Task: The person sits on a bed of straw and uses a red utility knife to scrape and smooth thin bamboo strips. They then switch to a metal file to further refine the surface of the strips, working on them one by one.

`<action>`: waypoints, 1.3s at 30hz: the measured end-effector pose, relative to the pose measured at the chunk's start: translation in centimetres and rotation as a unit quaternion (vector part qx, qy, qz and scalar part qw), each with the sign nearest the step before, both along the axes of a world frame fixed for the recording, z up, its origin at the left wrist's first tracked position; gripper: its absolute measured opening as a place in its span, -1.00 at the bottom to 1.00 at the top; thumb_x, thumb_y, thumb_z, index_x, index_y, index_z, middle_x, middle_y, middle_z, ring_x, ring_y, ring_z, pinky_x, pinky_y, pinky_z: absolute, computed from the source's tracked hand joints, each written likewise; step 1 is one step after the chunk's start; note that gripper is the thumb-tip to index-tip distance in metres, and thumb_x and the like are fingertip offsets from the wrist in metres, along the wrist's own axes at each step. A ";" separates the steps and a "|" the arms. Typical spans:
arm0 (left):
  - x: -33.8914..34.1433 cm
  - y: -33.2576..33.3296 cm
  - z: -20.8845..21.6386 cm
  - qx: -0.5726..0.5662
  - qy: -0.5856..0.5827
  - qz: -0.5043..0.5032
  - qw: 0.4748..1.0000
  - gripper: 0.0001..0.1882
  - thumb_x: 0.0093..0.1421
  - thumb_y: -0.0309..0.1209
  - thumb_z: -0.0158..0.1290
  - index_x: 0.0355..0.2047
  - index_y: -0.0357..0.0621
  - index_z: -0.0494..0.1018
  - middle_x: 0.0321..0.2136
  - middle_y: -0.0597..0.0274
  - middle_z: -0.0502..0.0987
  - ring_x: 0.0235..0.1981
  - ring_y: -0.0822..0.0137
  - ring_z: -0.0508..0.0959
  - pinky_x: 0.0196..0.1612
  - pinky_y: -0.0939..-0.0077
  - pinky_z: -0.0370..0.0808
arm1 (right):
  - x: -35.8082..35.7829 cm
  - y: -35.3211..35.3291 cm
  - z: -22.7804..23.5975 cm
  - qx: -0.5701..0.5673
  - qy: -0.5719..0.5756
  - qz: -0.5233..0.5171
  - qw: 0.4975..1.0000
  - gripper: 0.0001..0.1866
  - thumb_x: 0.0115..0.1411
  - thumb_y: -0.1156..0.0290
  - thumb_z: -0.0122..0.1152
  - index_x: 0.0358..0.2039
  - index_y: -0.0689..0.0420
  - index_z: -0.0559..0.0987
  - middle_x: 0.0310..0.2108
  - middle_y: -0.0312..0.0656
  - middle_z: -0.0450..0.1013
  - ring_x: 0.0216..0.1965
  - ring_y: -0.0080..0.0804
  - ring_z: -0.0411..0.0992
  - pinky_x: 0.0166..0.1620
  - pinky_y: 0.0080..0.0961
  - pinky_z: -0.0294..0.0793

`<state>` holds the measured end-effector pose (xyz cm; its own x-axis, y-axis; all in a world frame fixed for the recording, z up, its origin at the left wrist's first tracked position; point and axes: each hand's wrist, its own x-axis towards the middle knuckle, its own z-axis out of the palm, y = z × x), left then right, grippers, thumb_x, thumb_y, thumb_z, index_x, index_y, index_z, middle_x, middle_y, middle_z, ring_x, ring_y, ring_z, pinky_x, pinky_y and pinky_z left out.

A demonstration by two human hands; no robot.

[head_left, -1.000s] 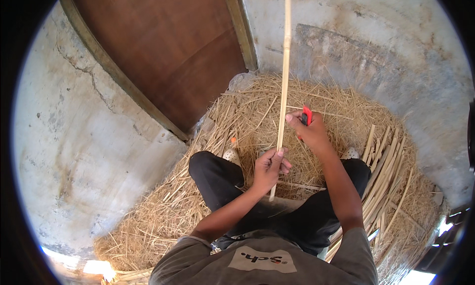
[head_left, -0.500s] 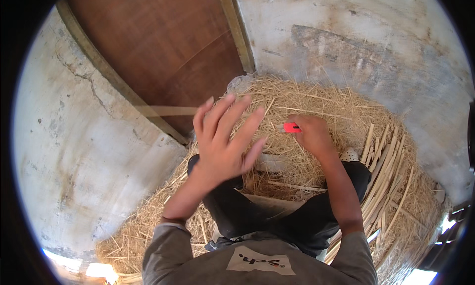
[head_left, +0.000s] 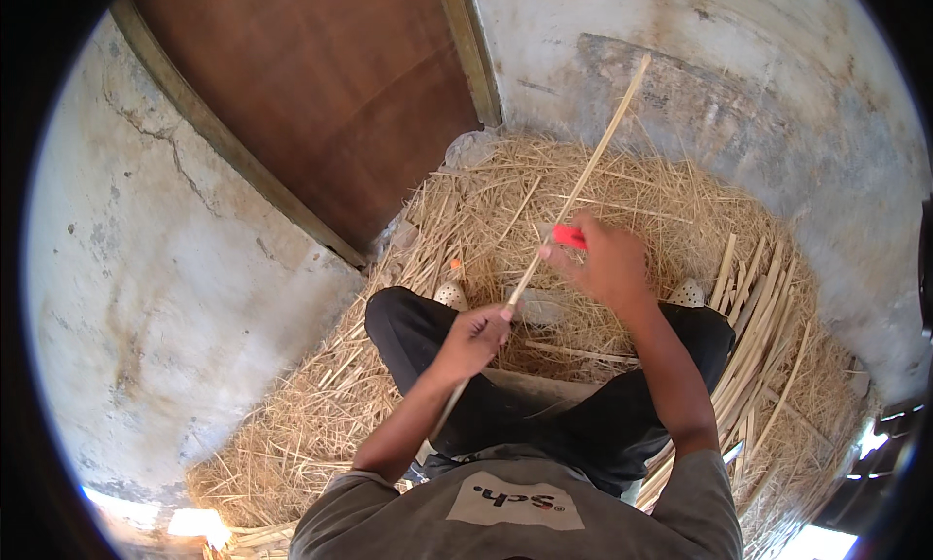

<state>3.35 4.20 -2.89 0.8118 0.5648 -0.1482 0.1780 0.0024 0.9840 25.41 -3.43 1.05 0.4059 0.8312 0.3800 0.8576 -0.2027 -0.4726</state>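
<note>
A long, thin pale strip point(head_left: 598, 157), which looks like split bamboo, slants from my lap up toward the far wall. My left hand point(head_left: 468, 344) is closed round its lower part, above my left thigh. In my right hand point(head_left: 614, 266) is a red-handled knife point(head_left: 569, 236), held close against the strip's middle. The thumb and fingers of that hand lie beside the strip, and its blade is too small to make out.
Loose shavings point(head_left: 622, 186) cover the floor around my crossed legs. A bundle of strips point(head_left: 763, 317) lies at my right. A pale block point(head_left: 539, 307) sits before me. A brown door point(head_left: 330, 93) and stained walls point(head_left: 185, 297) stand close by.
My left hand was raised with fingers spread, a blurred strip beyond it to the left. It has come down and closed on a strip. My right hand stays near its place with the knife.
</note>
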 end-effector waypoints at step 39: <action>-2.8 -0.9 1.9 0.209 -0.043 0.084 0.973 -0.69 0.34 -0.45 -0.07 0.00 -0.42 0.40 -0.61 0.38 0.21 -0.49 0.61 0.19 -0.41 0.66 0.25 | -4.6 2.7 -4.1 0.074 -0.121 0.130 0.981 -0.36 0.09 -0.31 0.06 -0.69 0.07 0.47 -0.82 -0.13 0.33 -0.76 -0.18 0.37 -0.62 -0.27 0.33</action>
<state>0.53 3.33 -1.04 0.7018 0.6872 0.1877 0.1256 -0.3788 0.9169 20.82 -0.77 -3.03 0.0700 0.8234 0.5632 0.9622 0.0932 -0.2559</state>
